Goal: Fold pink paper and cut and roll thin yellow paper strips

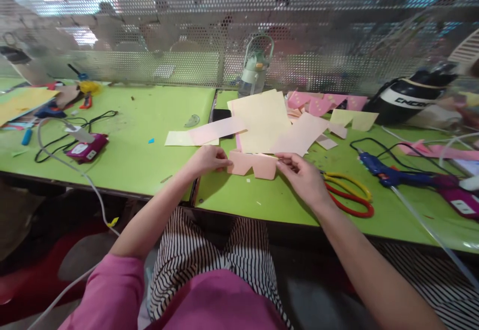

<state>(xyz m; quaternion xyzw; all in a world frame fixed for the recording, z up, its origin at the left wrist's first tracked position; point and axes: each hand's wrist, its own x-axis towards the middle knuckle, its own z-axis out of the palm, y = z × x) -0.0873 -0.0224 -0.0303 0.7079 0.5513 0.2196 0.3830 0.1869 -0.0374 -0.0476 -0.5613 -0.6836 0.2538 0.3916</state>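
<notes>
A piece of pink paper (243,162) with notches cut into its lower edge is held up just above the green table (220,195). My left hand (211,160) pinches its left end, and my right hand (297,170) pinches its right end. Behind it lie a large cream paper sheet (260,115), a pale pink sheet (301,133) and a long pale strip (217,129). Scissors with red and yellow handles (352,208) rest beside my right wrist, their blades mostly hidden by my hand.
A blue glue gun (392,173) with cables lies at the right, near a magenta power block (460,200). A clear bottle (254,73) stands by the perforated metal screen (149,31). Another magenta power block (88,148) sits left. Cut pink pieces (322,103) and a black bottle (411,93) are back right.
</notes>
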